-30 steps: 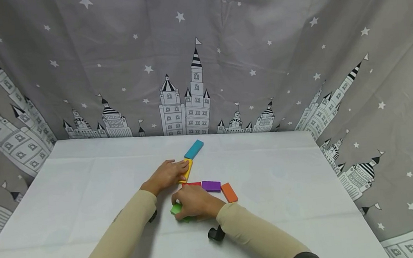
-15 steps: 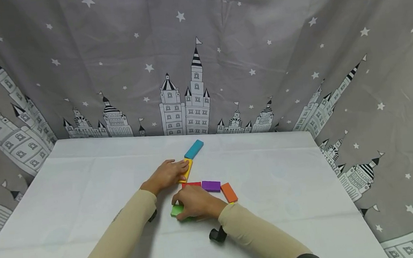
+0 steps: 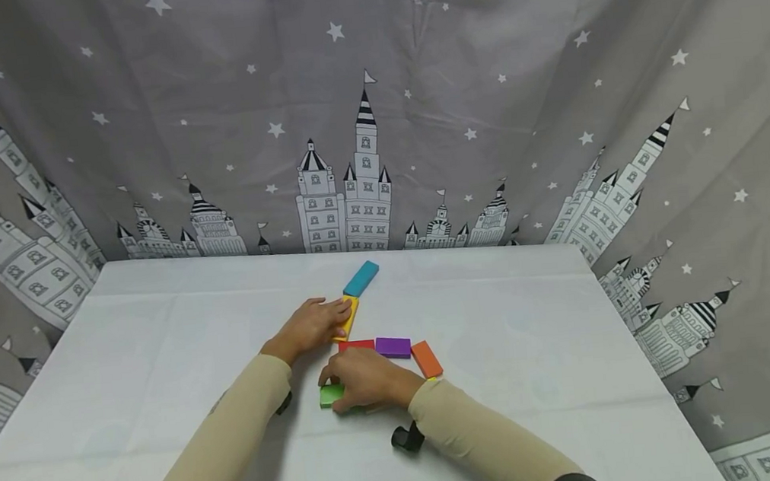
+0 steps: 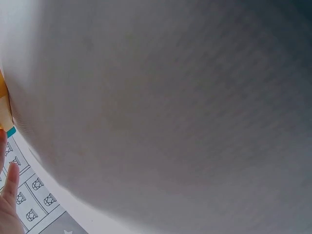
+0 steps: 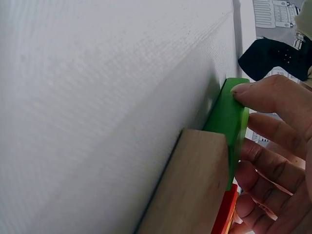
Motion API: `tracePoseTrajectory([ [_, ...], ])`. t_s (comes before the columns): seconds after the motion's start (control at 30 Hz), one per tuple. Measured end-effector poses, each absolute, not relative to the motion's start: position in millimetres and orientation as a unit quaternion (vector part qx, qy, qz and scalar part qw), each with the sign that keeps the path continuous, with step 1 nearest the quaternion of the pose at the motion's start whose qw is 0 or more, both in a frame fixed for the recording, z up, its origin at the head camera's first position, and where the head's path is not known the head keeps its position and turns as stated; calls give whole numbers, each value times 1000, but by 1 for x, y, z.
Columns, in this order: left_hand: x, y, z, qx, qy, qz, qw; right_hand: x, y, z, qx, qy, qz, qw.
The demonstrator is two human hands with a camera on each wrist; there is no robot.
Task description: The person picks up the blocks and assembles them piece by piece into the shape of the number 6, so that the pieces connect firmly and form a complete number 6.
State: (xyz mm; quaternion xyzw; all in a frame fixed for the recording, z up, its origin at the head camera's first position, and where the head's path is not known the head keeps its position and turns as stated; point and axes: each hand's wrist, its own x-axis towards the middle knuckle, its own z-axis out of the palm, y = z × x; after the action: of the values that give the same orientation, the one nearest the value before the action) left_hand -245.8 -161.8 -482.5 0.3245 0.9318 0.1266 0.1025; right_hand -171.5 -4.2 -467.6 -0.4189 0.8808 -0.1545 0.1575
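Right hand (image 3: pixel 364 377): thumb and fingers pinch green block (image 3: pixel 331 396), on table (image 3: pixel 516 321) midway between side edges. Left hand (image 3: pixel 308 326): fingers extended, resting on yellow block (image 3: pixel 350 322). Risk: sideways slip could shove bare-wood block (image 5: pixel 192 178); right knuckles could knock red block (image 3: pixel 358 344) askew.

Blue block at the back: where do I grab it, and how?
Probably pinch the blue block across its middle, coming from above. It lies flat, with both long sides uncovered, but its near end is right by the yellow block, leaving little finger room there.
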Motion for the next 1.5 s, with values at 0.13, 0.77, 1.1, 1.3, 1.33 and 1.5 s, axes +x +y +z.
tracePoseTrajectory([
  [0.13, -246, -163, -483, 327, 932, 117, 103, -172, -5, -469, -420, 880, -154, 158],
  [0.77, -246, -164, -484, 319, 935, 122, 97, -177, 39, -462, -376, 888, -197, 178],
  [1.1, -246, -164, -484, 330, 932, 116, 90, -162, 69, -468, -360, 889, -232, 164],
  [1.3, -245, -164, -484, 328, 933, 110, 95, -157, 73, -473, -363, 894, -217, 148],
  [1.33, -245, -164, -483, 329, 933, 112, 94, -156, 73, -473, -363, 894, -217, 146],
  [1.5, -245, -164, -485, 337, 931, 109, 87, -154, 75, -477, -369, 891, -222, 142],
])
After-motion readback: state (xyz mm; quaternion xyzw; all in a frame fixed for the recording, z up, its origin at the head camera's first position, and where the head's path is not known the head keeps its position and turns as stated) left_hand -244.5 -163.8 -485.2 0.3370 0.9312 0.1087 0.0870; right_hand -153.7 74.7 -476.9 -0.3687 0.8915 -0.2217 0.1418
